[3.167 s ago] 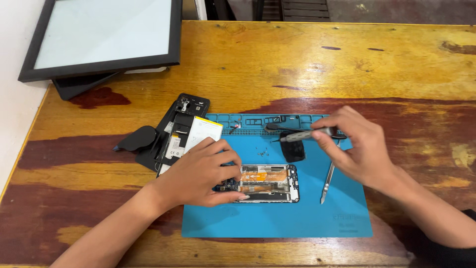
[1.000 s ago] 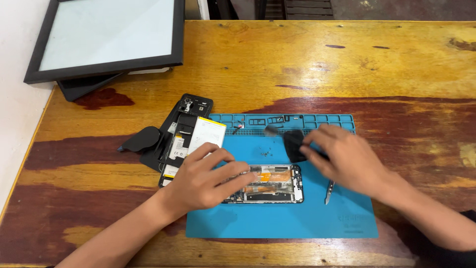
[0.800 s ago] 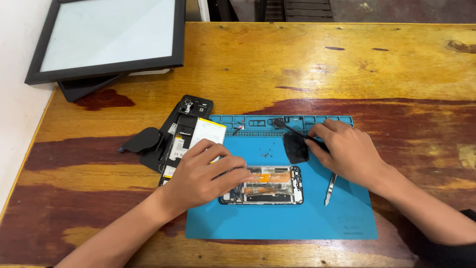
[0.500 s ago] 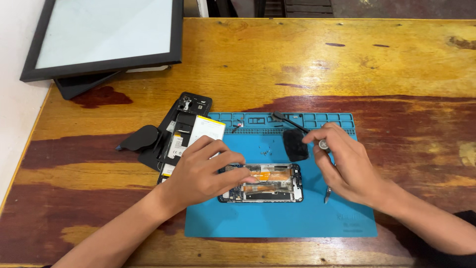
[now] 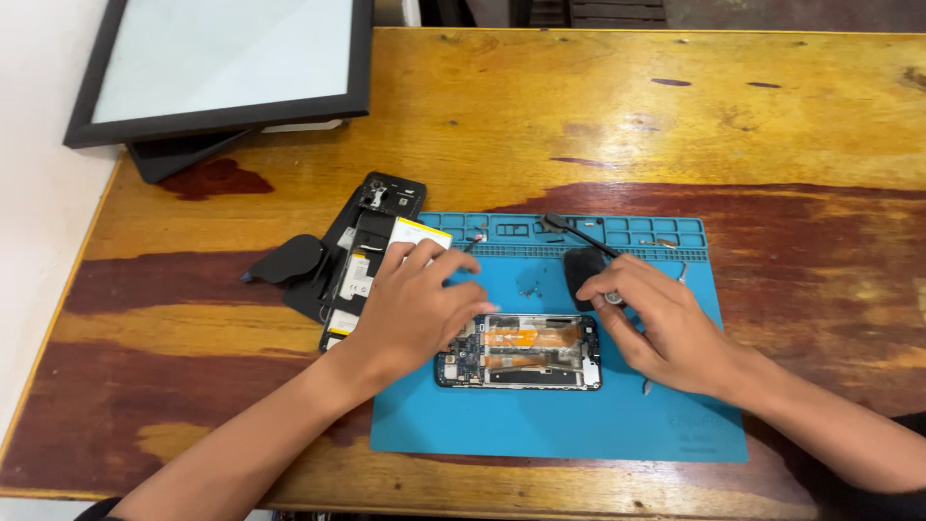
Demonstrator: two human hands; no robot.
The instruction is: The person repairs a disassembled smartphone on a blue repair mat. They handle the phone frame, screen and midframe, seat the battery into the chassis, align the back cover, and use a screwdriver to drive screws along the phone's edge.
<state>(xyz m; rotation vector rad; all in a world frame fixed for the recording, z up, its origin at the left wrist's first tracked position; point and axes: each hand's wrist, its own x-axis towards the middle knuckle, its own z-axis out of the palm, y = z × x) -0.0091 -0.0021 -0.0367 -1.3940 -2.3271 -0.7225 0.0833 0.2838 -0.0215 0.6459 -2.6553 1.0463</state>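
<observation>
Head view looks straight down on a worn wooden table with a blue repair mat near its front edge. An opened phone frame, its circuit board and orange flex cables exposed, lies flat on the mat between the two hands.

The left hand comes in from the lower left, forearm angled across the table edge, palm down and fingers curled. Its fingertips rest on the upper left corner of the phone frame, pinning it; the hand holds nothing else.

The right hand enters from the lower right, wrist bent inward, fingers drawn together in a narrow pinch around the round top of a thin black tool, which slants up and away toward the mat's tray row. The hand sits just above the right end of the phone frame, beside a dark oval piece on the mat.

Left of the mat lies a second opened phone body with a white-and-yellow battery, and a dark back cover beside it. A black-framed screen panel rests at the far left corner.
</observation>
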